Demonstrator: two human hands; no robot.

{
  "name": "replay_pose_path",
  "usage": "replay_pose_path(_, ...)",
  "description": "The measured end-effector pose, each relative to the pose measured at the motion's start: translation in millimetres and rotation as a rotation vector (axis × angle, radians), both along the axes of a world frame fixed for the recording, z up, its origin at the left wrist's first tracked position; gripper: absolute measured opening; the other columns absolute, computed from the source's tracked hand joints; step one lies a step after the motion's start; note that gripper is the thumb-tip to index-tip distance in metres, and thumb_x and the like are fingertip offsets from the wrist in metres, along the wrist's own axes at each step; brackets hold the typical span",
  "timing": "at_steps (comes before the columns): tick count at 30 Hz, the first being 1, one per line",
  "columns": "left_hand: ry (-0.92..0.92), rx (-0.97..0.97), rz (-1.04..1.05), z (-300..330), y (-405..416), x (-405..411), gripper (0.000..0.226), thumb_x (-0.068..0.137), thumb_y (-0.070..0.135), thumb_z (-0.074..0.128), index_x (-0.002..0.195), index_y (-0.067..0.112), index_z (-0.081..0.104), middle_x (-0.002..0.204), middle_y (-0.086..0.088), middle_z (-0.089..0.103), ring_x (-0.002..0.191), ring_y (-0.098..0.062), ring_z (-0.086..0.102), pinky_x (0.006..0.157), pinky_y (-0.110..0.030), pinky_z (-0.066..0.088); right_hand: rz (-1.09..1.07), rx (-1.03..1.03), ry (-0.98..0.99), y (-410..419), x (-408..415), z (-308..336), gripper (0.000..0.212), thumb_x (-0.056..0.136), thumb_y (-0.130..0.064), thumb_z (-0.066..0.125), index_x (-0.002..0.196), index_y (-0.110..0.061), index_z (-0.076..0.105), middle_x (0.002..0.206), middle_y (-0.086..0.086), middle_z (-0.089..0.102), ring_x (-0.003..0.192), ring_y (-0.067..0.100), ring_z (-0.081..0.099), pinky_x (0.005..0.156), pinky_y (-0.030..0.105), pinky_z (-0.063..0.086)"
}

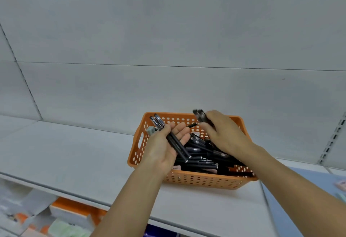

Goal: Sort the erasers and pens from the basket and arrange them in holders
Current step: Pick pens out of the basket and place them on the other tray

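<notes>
- Orange perforated basket point(196, 181) sits on a white shelf point(74, 162), towards its front edge, with a heap of black pens point(202, 160) lying inside.
- Left hand point(164, 147) is palm-up over the basket's left end, fingers loosely curled round two black pens point(172, 139) lying across the palm, their capped ends jutting past the rim.
- Right hand point(222, 135) hovers over the heap, closed around a couple of blurred dark pens point(201, 116) near the basket's far wall.
- A pale eraser point(150, 130) shows just beside the left fingers.
</notes>
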State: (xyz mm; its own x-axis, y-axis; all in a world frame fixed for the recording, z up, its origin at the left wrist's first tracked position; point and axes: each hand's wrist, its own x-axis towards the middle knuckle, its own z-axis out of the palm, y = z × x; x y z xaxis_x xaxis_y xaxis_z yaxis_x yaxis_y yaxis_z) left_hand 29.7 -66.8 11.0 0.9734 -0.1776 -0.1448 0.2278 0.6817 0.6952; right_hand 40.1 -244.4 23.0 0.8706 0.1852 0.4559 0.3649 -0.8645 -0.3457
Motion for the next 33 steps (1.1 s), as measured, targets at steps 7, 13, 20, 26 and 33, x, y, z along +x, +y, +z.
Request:
replay_pose_path(7, -0.095, 0.121, -0.185, 5, -17, -12, 0.029, 0.103, 0.017, 0.041, 0.121, 0.004, 0.059, 0.107, -0.017, 0.072, 0.095, -0.028, 0.071, 0.081, -0.044, 0.057, 0.082, 0.262, 0.18, 32, -12, 36, 0.024, 0.093, -0.034, 0.061, 0.077, -0.015, 0.062, 0.066, -0.003, 0.06, 0.054, 0.008, 0.055, 0.052, 0.028, 0.045)
replay_pose_path(13, -0.072, 0.053, -0.194, 5, -6, -17, 0.019, 0.099, 0.004, 0.047, 0.108, -0.004, 0.062, 0.083, -0.012, 0.066, 0.068, -0.016, 0.064, 0.064, -0.03, 0.059, 0.015, 0.275, 0.199, 21, -11, 23, 0.043, 0.096, -0.052, 0.045, 0.076, -0.018, 0.063, 0.072, 0.002, 0.066, 0.066, 0.016, 0.06, 0.063, 0.036, 0.045)
replay_pose_path(20, 0.011, -0.064, -0.041, -2, 17, -19, 0.019, 0.099, 0.004, 0.045, 0.097, 0.0, 0.063, 0.076, -0.011, 0.069, 0.068, -0.018, 0.069, 0.063, -0.033, 0.059, -0.043, -0.123, 0.441, 5, 4, -15, 0.016, 0.087, -0.035, 0.068, 0.097, -0.024, 0.064, 0.092, -0.006, 0.065, 0.081, 0.009, 0.062, 0.073, 0.031, 0.053)
replay_pose_path(26, 0.092, -0.083, -0.015, 0, 11, -19, 0.017, 0.099, 0.011, 0.049, 0.092, 0.003, 0.061, 0.067, -0.008, 0.063, 0.058, -0.016, 0.062, 0.059, -0.032, 0.057, -0.018, -0.152, 0.358, 2, 12, -17, 0.019, 0.083, -0.038, 0.071, 0.094, -0.032, 0.056, 0.096, -0.013, 0.052, 0.087, 0.009, 0.054, 0.067, 0.027, 0.042)
replay_pose_path(33, 0.077, -0.08, -0.004, -4, 9, -12, 0.015, 0.097, 0.013, 0.053, 0.102, 0.005, 0.064, 0.076, -0.007, 0.066, 0.068, -0.017, 0.065, 0.061, -0.031, 0.058, 0.035, -0.037, 0.183, -6, 6, -1, 0.02, 0.093, -0.035, 0.059, 0.076, -0.03, 0.049, 0.082, -0.01, 0.058, 0.077, 0.009, 0.055, 0.063, 0.024, 0.039)
